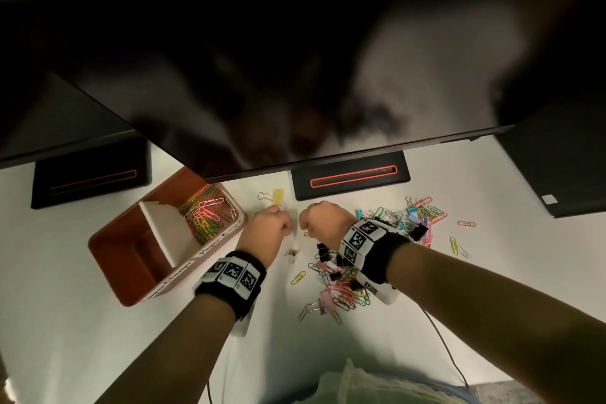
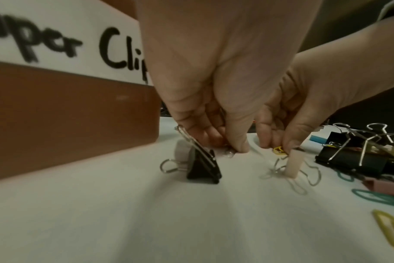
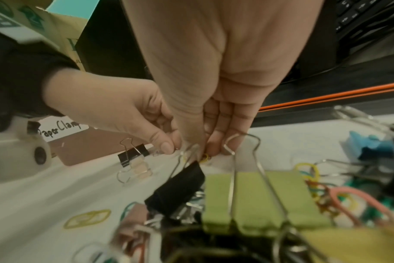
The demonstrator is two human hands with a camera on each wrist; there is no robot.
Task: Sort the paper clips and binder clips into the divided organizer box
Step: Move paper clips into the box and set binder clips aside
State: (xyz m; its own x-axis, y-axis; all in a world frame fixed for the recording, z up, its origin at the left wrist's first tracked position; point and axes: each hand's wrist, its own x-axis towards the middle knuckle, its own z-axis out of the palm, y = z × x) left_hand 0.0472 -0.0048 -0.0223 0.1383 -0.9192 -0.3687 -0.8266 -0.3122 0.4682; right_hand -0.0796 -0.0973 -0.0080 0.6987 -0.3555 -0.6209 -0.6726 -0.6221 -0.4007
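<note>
A white desk (image 1: 82, 321) under a dark monitor (image 1: 295, 59) carries a brown organizer box (image 1: 137, 297) toward its left side, colored paper clips (image 1: 205, 212) filling the compartment nearer the monitor. The left hand (image 1: 270, 225) and right hand (image 1: 323, 218) sit knuckle to knuckle just right of the box, fingers curled down to the desk. The left pinches something small I cannot identify, the right pinches a yellow paper clip (image 2: 279, 151), and a loose pile of clips (image 1: 341, 276) lies under the right wrist.

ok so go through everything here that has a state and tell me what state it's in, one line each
Organizer box: open; far compartment holds paper clips, near compartment looks empty.
Left hand: fingertips pinched on something small and unclear.
Right hand: pinching a yellow paper clip.
Small black binder clip: on the table, one handle up.
Yellow binder clip: lying unsorted.
Clip pile: loose, unsorted.
</note>
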